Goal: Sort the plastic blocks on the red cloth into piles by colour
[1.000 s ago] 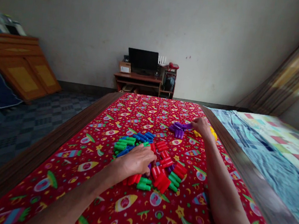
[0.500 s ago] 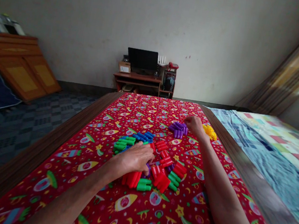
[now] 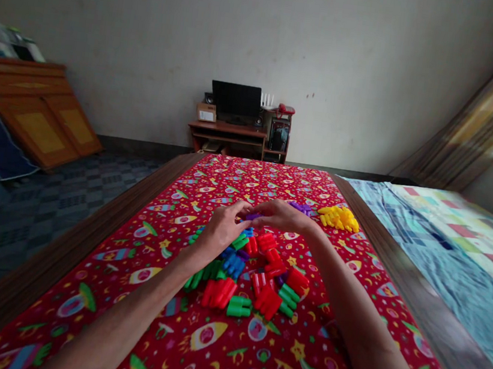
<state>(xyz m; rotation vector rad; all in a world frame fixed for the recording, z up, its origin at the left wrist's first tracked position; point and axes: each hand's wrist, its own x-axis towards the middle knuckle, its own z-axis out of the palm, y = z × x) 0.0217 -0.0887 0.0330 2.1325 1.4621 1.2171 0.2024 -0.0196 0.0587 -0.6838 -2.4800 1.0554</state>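
Observation:
A purple toy block (image 3: 252, 216) is pinched between the fingertips of both hands, above the back of the mixed heap. My left hand (image 3: 220, 228) grips it from the left side, while my right hand (image 3: 282, 216) closes on it from the right. Below them lie red blocks (image 3: 268, 301), green blocks (image 3: 239, 307) and blue blocks (image 3: 233, 264), all made of joined plastic tubes. Beyond my right wrist, a purple pile (image 3: 300, 207) is partly hidden. A yellow pile (image 3: 339, 218) sits to its right.
A red patterned cloth (image 3: 203, 336) covers the table, whose brown wooden edge (image 3: 429, 317) shows on the right. Beside it is a bed with a blue sheet (image 3: 454, 296). A desk with a monitor (image 3: 235, 101) stands against the wall, and a wooden cabinet (image 3: 33, 111) on the left.
My left hand has risen from the heap with a purple block. My right hand has moved left from the purple pile to meet it, uncovering the yellow pile.

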